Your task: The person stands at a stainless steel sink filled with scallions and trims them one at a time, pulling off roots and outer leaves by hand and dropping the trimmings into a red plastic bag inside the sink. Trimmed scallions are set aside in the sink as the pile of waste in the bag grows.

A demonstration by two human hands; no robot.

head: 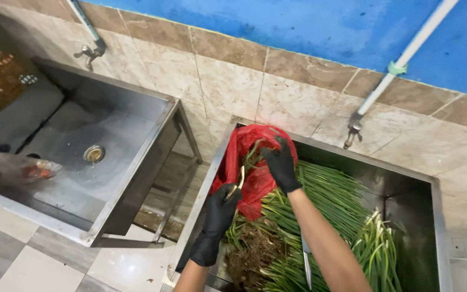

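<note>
Scallions, long green stalks (331,197), lie in the steel sink (439,227), their length running from 11 to 5 o'clock. My right black-gloved hand (280,162) reaches into the thin red plastic bag (255,184); my left black-gloved hand (224,203), at 7 o'clock from it, pinches the bag's lower edge.

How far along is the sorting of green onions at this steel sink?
Done: long green onions lie piled in the steel sink, beside a heap of cut roots. In hand: both black-gloved hands, left hand and right hand, hold a red plastic bag with greens inside. Left: a knife lies among many onions with white ends untrimmed.
</note>
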